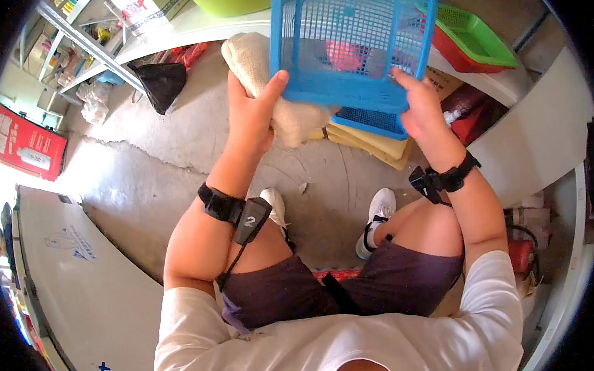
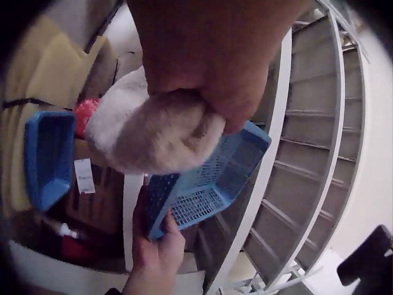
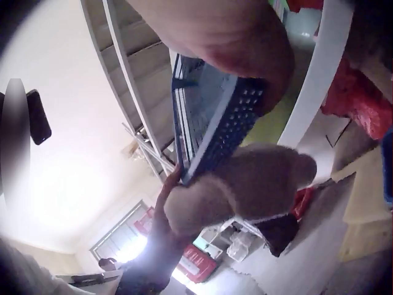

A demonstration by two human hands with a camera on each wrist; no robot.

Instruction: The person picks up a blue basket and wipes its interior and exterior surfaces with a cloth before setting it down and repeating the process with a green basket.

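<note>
A blue mesh basket [image 1: 346, 94] is held up in front of the body, tilted, between both hands. My left hand [image 1: 249, 118] grips a folded beige cloth [image 1: 294, 122], its thumb against the basket's left corner. The cloth [image 2: 156, 132] bulges out beneath the left hand [image 2: 212, 74] in the left wrist view, beside the basket [image 2: 224, 178]. My right hand [image 1: 423, 107] pinches the basket's right side, thumb on the near wall. In the right wrist view the right hand [image 3: 239, 40] covers one end of the basket [image 3: 224, 126], and the cloth [image 3: 252, 184] hangs beside it.
Another blue basket [image 1: 374, 121] lies on yellowish folded material [image 1: 368, 144] below. Green and red trays [image 1: 473, 38] stand on the curved white shelf at right. A black bag [image 1: 162, 85] hangs at left; a white panel [image 1: 82, 281] stands at lower left.
</note>
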